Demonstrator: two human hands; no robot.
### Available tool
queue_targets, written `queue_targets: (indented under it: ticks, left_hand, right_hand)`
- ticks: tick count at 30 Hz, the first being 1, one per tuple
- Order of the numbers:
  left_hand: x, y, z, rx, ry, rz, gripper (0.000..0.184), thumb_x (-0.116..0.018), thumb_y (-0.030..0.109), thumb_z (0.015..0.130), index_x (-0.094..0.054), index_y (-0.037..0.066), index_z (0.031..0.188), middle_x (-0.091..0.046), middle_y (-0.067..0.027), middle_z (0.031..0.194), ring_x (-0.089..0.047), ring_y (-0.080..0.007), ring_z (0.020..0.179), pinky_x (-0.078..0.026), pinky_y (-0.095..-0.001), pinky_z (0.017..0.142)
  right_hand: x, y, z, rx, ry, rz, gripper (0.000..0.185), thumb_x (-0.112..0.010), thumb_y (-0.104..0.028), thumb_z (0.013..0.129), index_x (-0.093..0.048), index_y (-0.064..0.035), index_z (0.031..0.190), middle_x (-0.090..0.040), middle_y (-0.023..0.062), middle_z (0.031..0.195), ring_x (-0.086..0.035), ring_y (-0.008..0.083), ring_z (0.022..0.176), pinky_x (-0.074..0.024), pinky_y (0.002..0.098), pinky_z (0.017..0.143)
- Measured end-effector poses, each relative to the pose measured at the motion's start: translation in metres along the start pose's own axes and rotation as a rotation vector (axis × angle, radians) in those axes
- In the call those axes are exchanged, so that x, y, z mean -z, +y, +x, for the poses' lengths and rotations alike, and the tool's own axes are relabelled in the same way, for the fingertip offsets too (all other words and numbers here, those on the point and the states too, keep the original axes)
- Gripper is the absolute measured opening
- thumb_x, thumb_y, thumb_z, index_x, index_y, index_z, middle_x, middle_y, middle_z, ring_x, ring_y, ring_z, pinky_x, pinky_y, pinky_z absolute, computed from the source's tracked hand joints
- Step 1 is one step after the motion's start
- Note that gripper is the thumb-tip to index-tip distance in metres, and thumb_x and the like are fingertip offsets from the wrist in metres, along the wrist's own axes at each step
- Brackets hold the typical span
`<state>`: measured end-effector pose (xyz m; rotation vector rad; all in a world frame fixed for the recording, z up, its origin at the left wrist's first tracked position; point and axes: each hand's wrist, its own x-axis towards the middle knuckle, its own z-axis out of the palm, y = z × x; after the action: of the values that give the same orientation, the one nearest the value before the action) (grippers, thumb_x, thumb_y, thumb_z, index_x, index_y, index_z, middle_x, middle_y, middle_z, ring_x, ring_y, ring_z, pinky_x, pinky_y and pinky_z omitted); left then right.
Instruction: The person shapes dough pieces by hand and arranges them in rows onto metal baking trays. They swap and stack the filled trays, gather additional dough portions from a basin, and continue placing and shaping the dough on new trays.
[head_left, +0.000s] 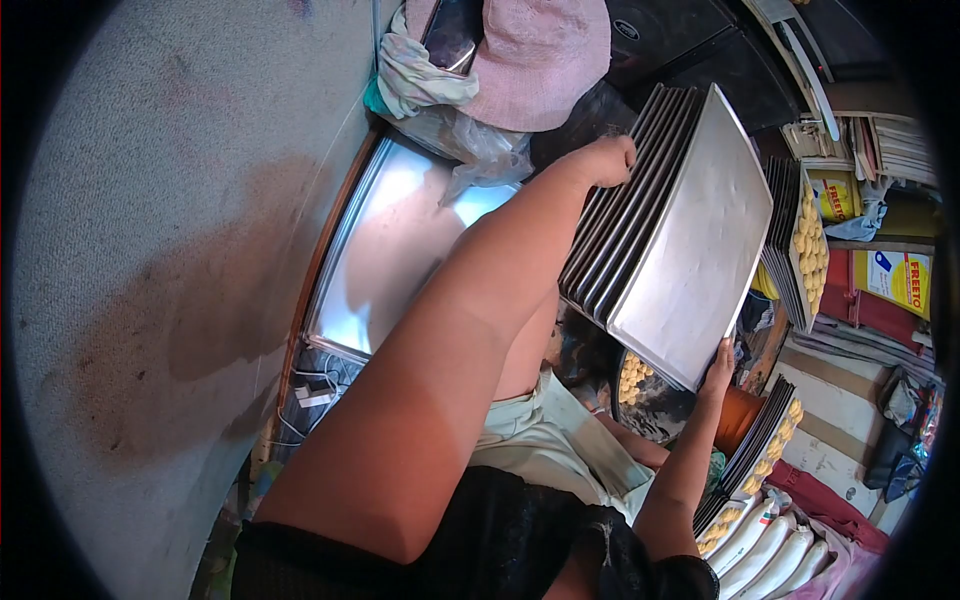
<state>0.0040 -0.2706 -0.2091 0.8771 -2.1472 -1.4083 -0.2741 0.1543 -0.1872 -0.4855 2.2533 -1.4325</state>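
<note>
A stack of metal baking trays [697,235] is held up tilted in front of me, its smooth face turned toward me. My left hand [608,162] is closed at the upper left side of the stack, fingers curled by the tray rims. At the lower right corner, my right hand [718,368] grips the edge, its fingers partly hidden behind the metal. To the left, under my left arm, a shiny metal tray [375,235] lies flat.
A pink hat [545,60], cloth and plastic bags sit above the flat tray. More stacked trays [808,255] with yellow dough pieces stand at the right, another such stack [765,440] lower down. White sacks [765,560] lie at lower right. A stained grey wall [150,250] borders the left.
</note>
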Motion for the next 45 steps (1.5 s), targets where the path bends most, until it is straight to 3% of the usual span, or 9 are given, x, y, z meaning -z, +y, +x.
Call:
queue_targets:
  ticks: [6,12,15,18,21,27,33,41,45]
  left_hand:
    - [0.007,0.006,0.012,0.098,-0.220,-0.118,0.036,-0.064,0.029,0.081,-0.073,0.005,0.106,-0.066,-0.0216,0.115,-0.063,-0.0370,0.108,-0.047,-0.0403,0.098]
    - [0.007,0.009,0.007,0.045,-0.140,-0.134,0.032,-0.073,0.028,0.078,-0.072,0.002,0.098,-0.068,-0.0194,0.101,-0.066,-0.0304,0.092,-0.049,-0.0373,0.088]
    - [-0.001,0.012,0.002,-0.129,0.058,-0.134,0.029,-0.073,0.026,0.079,-0.072,0.003,0.096,-0.064,-0.0206,0.104,-0.064,-0.0322,0.098,-0.048,-0.0391,0.092]
    - [-0.006,0.010,0.009,-0.156,-0.007,-0.109,0.026,-0.074,0.024,0.079,-0.072,0.004,0.096,-0.057,-0.0200,0.114,-0.058,-0.0339,0.109,-0.045,-0.0398,0.098]
    - [-0.003,0.009,0.021,-0.024,-0.147,-0.292,0.032,-0.075,0.030,0.078,-0.071,0.006,0.099,-0.053,-0.0196,0.124,-0.051,-0.0356,0.120,-0.041,-0.0396,0.104]
    - [-0.006,0.024,0.005,0.013,-0.083,-0.097,0.049,-0.076,0.047,0.073,-0.071,0.008,0.103,-0.048,-0.0224,0.130,-0.049,-0.0390,0.122,-0.040,-0.0419,0.105]
    - [0.001,0.040,-0.008,-0.237,0.020,-0.114,0.040,-0.073,0.017,0.078,-0.061,0.010,0.115,-0.046,-0.0188,0.133,-0.043,-0.0358,0.129,-0.034,-0.0389,0.111]
    - [-0.006,0.035,-0.004,-0.347,0.079,-0.099,0.038,-0.069,0.013,0.076,-0.065,0.011,0.114,-0.053,-0.0183,0.127,-0.047,-0.0353,0.125,-0.036,-0.0401,0.109]
    - [-0.002,0.036,-0.005,-0.395,0.052,-0.002,0.044,-0.068,0.015,0.081,-0.059,0.008,0.123,-0.052,-0.0150,0.129,-0.045,-0.0315,0.127,-0.034,-0.0374,0.110]
  right_hand:
    - [-0.002,-0.003,-0.002,0.003,0.008,-0.003,0.046,-0.053,-0.034,0.102,-0.057,0.0011,0.130,-0.065,0.0050,0.114,-0.058,0.0125,0.098,-0.0461,0.0256,0.087]
    - [-0.009,-0.009,-0.007,0.028,0.014,-0.013,0.044,-0.052,-0.033,0.102,-0.058,0.0012,0.128,-0.066,0.0050,0.112,-0.058,0.0126,0.097,-0.0463,0.0253,0.086]
    - [-0.008,-0.007,-0.006,0.032,0.007,-0.004,0.043,-0.053,-0.033,0.102,-0.058,0.0014,0.129,-0.066,0.0049,0.112,-0.059,0.0127,0.097,-0.0465,0.0254,0.086]
    - [-0.009,-0.009,-0.008,0.026,0.004,0.010,0.044,-0.053,-0.033,0.102,-0.057,0.0017,0.129,-0.066,0.0050,0.112,-0.059,0.0128,0.097,-0.0466,0.0256,0.086]
    - [-0.011,-0.011,-0.010,0.011,0.008,0.017,0.045,-0.054,-0.033,0.101,-0.056,0.0021,0.130,-0.065,0.0055,0.114,-0.059,0.0132,0.098,-0.0467,0.0259,0.087]
    - [-0.010,-0.010,-0.009,0.021,-0.002,0.005,0.047,-0.053,-0.033,0.102,-0.054,0.0028,0.133,-0.064,0.0074,0.120,-0.059,0.0140,0.104,-0.0458,0.0268,0.091]
    - [-0.017,-0.012,-0.013,0.077,0.012,-0.007,0.047,-0.053,-0.030,0.102,-0.053,0.0052,0.133,-0.063,0.0090,0.123,-0.058,0.0149,0.108,-0.0436,0.0274,0.096]
    - [-0.029,-0.016,-0.033,0.120,0.025,0.150,0.043,-0.054,-0.023,0.101,-0.054,0.0076,0.131,-0.064,0.0093,0.120,-0.059,0.0155,0.106,-0.0443,0.0274,0.094]
    - [-0.019,0.009,-0.013,0.215,0.090,-0.181,0.039,-0.053,-0.021,0.099,-0.057,0.0039,0.129,-0.068,0.0134,0.109,-0.061,0.0165,0.099,-0.0456,0.0293,0.090]
